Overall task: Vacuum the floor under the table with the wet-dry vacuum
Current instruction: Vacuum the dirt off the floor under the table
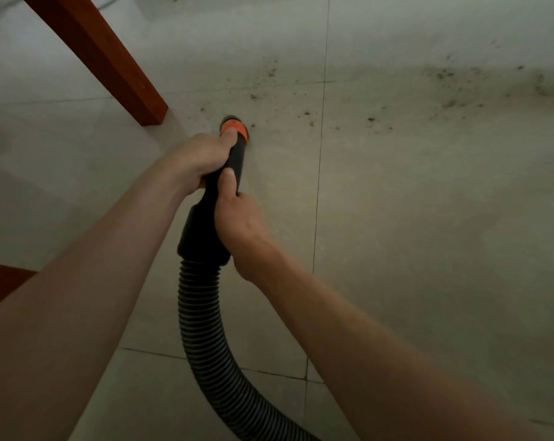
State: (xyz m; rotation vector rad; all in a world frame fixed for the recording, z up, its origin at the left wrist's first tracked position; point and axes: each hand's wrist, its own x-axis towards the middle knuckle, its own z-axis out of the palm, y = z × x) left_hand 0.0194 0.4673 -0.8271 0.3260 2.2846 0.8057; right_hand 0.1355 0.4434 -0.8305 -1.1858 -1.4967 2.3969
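Black ribbed hose, orange-ringed nozzle

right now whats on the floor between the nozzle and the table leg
Head view: only bare tile between nozzle and table leg, barring a speck or two; the debris lies right.

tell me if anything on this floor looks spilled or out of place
Yes: dark crumbs and specks of dirt lie scattered over the pale tiled floor, thickest toward the far right, thinning toward the black vacuum nozzle with the orange ring beside the reddish wooden table leg. Nothing looks damaged.
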